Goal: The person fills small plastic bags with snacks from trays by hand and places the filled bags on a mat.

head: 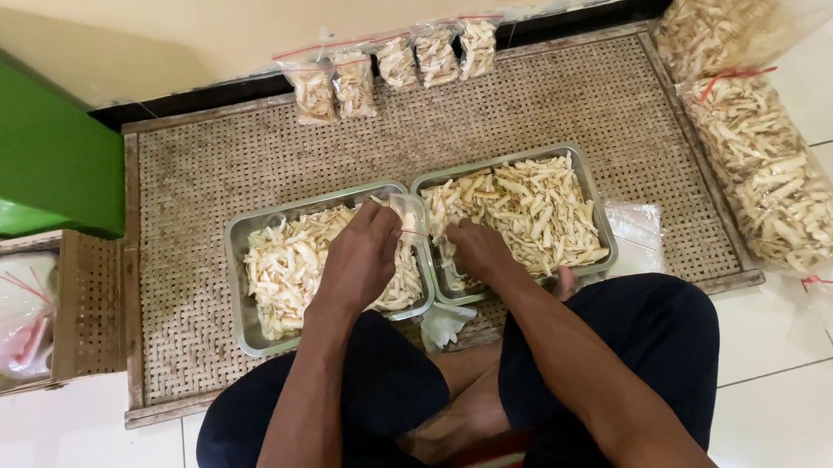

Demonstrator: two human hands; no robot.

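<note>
Head view: a person is seen sitting cross-legged on a white tiled floor [811,374] before a woven rattan mat [544,111]. Two metal trays are set side by side on the mat, touching each other. The left tray [243,274] and the right tray [596,204] are both heaped with pale, thin chip strips [531,208]. The left hand [360,261] is held over the left tray, closed on a small clear plastic bag [405,211] whose mouth is kept open near the inner edge. The right hand [480,249] is pressed into the strips at the near left corner of the right tray, fingers curled down among them; whether strips are gripped cannot be told.

As to progress, five small filled bags [396,64] are lined up along the far edge of the mat against the wall, so a part of the packing is judged done. Both trays remain nearly full, so most of it is judged left. The bag in the left hand appears little filled, if at all.

Two large clear sacks of the same strips [769,174] are laid on the floor to the right of the mat. A green box [17,162] is seen at the far left, with a rattan holder of plastic bags [7,307] below it.
</note>
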